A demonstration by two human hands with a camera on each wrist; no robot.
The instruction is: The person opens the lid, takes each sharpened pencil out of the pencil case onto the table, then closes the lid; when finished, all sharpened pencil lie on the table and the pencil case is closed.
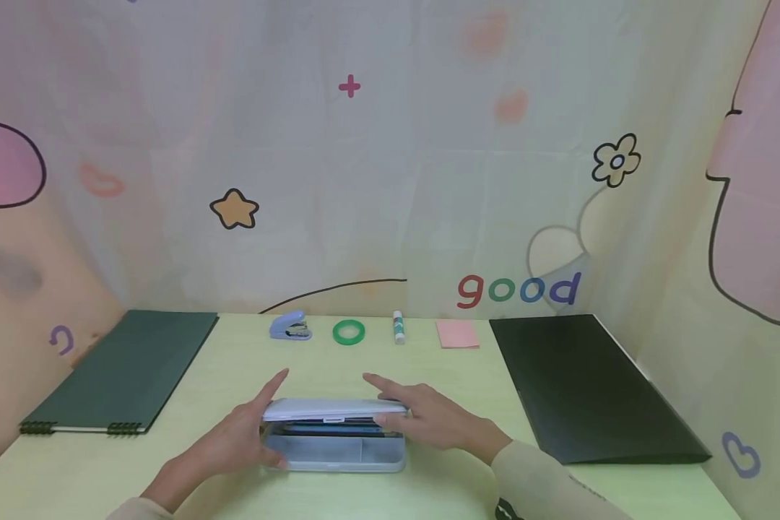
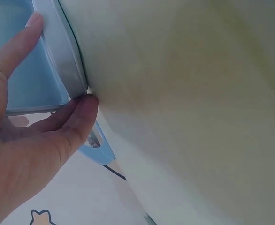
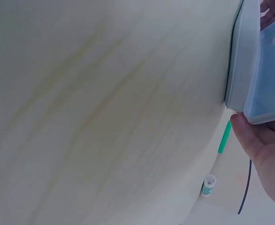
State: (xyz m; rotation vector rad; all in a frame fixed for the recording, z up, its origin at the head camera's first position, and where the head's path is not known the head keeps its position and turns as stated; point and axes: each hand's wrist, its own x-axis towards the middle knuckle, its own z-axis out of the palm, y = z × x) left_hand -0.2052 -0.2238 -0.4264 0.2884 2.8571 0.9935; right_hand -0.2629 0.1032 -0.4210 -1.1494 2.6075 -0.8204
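Note:
A pale blue pencil case (image 1: 334, 453) lies on the table in front of me, its white lid (image 1: 334, 409) raised partway. Several pencils (image 1: 338, 429) show in the gap under the lid. At the case's left end, my left hand (image 1: 237, 437) grips it, the thumb at the front corner and the other fingers toward the back. The left wrist view has the left thumb (image 2: 22, 44) over the rim and fingertips against the outer side. My right hand (image 1: 432, 415) holds the lid's right end, index finger stretched beyond it; right fingertips (image 3: 243, 129) touch the lid corner in the right wrist view.
Behind the case stand a blue stapler (image 1: 290, 326), a green tape roll (image 1: 348, 332), a glue stick (image 1: 399, 328) and pink sticky notes (image 1: 458, 334). A dark green ring-bound notebook (image 1: 130, 368) lies left, a black folder (image 1: 588, 386) right. A printed curtain (image 1: 390, 180) closes off the back.

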